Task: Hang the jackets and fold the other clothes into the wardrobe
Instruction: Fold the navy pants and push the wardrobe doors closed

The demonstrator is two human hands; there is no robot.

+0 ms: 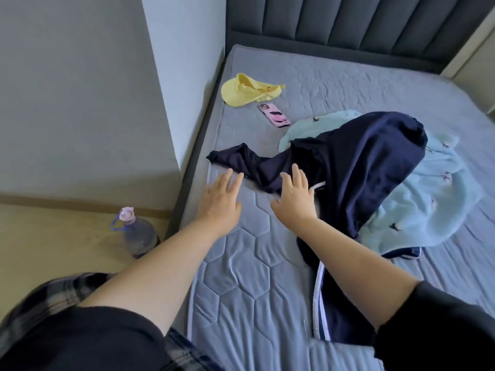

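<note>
1. The left hand lies flat on the bed with fingers straight and spread, holding nothing; it looks set to smooth cloth.
2. The right hand, equally flat and empty, rests its fingertips on the navy garment, likely spreading it for folding.
3. That garment covers part of a light blue garment; no wardrobe is in view.

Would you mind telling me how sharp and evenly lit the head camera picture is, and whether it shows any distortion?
Head view: soft, even daylight with no glare; the left hand casts only a faint shadow on the mattress. The wide lens bows the wall corner and headboard. The plaid fabric at bottom left is smeared by motion blur, while the navy garment and right hand stay reasonably sharp.
</note>
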